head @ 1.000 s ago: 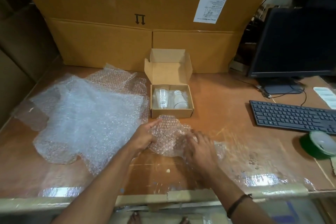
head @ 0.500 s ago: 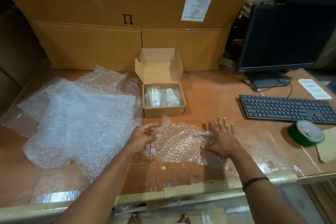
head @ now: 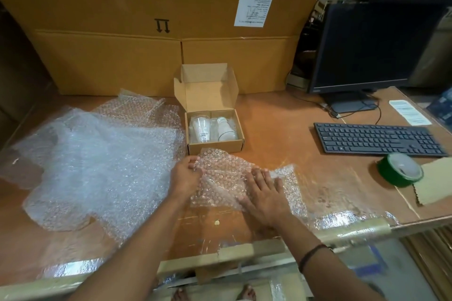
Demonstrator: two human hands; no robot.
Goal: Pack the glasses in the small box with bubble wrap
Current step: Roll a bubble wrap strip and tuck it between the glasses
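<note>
Left hand (head: 186, 176) pinches the left edge of a small crumpled sheet of clear bubble wrap (head: 226, 171), fingers curled round it. Right hand (head: 265, 194) lies flat on the sheet's right part, fingers straight and pressing it down on the brown wooden table (head: 281, 129). The sheet is wrinkled, its far edge lifted, just in front of the small open brown cardboard box (head: 215, 148), whose lid flap stands upright. Two clear drinking glasses (head: 201, 128) lie side by side inside the box, on their sides, one with printed marks. A large loose sheet of clear bubble wrap (head: 97, 166) is spread over the table's left half. Black keyboard (head: 379, 139) and green tape roll (head: 400, 170) are to the right, well apart from the box.
</note>
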